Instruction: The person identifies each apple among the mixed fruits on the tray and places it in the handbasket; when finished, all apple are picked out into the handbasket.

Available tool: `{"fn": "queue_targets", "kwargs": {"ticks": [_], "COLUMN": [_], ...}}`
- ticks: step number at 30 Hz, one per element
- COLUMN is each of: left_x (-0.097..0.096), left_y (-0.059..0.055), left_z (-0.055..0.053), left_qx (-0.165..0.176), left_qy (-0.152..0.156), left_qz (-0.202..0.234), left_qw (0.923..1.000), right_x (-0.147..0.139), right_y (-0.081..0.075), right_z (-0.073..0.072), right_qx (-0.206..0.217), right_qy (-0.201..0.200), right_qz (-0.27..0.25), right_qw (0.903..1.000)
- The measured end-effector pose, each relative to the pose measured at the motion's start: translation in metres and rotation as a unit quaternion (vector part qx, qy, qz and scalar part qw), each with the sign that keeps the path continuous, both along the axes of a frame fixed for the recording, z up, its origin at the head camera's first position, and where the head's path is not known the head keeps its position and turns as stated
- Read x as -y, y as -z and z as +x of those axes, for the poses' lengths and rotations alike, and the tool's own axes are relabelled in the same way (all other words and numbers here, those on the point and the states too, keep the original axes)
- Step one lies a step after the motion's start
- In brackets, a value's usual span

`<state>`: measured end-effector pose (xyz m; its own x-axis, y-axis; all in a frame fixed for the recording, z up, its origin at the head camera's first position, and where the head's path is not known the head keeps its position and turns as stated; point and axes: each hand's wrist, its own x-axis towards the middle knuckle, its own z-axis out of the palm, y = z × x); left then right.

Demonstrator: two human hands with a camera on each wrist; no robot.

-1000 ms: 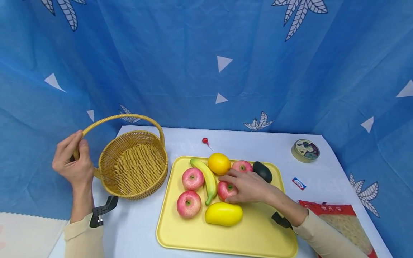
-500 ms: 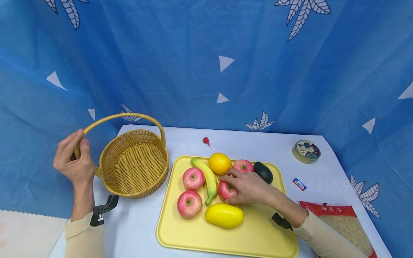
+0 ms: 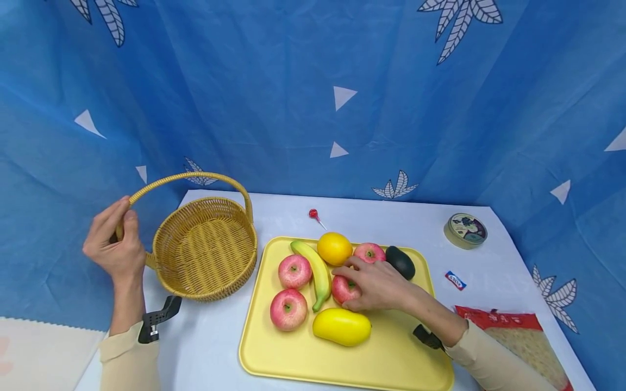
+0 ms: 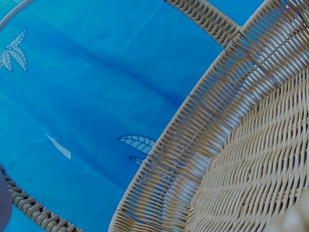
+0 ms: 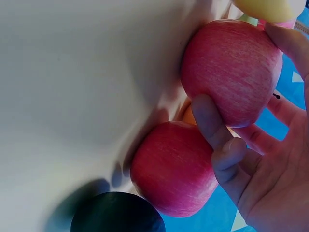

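My left hand (image 3: pixel 114 239) grips the arched handle (image 3: pixel 210 176) of a round wicker basket (image 3: pixel 210 255), its fingers curled round the handle's left side. Bare woven bottom shows inside the basket. On the yellow tray (image 3: pixel 293 366) my right hand (image 3: pixel 381 288) holds a red apple (image 3: pixel 344 290), with thumb and fingers around it. The right wrist view shows that apple (image 5: pixel 231 67) between the thumb and fingers, beside another apple (image 5: pixel 171 169). Around the hand lie a lemon (image 3: pixel 335 248), a banana (image 3: pixel 318 277), a mango (image 3: pixel 341 327) and an avocado (image 3: pixel 400 262).
Two more apples lie at the tray's left, one of them the nearer apple (image 3: pixel 288 309). Behind the tray is a red lollipop (image 3: pixel 314 214). A round tin (image 3: pixel 465 231), a small wrapped candy (image 3: pixel 456 280) and a red-topped bag (image 3: pixel 518 336) lie to the right.
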<state>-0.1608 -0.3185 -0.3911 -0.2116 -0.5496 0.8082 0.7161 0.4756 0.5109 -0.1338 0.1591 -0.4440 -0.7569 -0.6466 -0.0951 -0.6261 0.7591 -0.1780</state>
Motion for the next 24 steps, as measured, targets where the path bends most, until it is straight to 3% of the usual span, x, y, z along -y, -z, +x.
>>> {"fn": "queue_targets", "kwargs": {"ticks": [17,24], "left_x": [-0.0005,-0.0014], "left_y": [0.0006,-0.0004], "left_z": [-0.0004,0.0002], "left_qx": [-0.009,-0.01], "left_qy": [0.019,0.012], "left_qz": [0.014,0.016], "left_qw": [0.9997,0.9998], "right_x": [0.0009,0.0017], "right_y": [0.0003,-0.0015], "right_z": [0.0004,0.0006], "right_qx": [-0.002,0.008], "right_qy": [0.0,0.008], "right_qz": [-0.004,-0.009], "right_qw": [1.0,0.9999]}}
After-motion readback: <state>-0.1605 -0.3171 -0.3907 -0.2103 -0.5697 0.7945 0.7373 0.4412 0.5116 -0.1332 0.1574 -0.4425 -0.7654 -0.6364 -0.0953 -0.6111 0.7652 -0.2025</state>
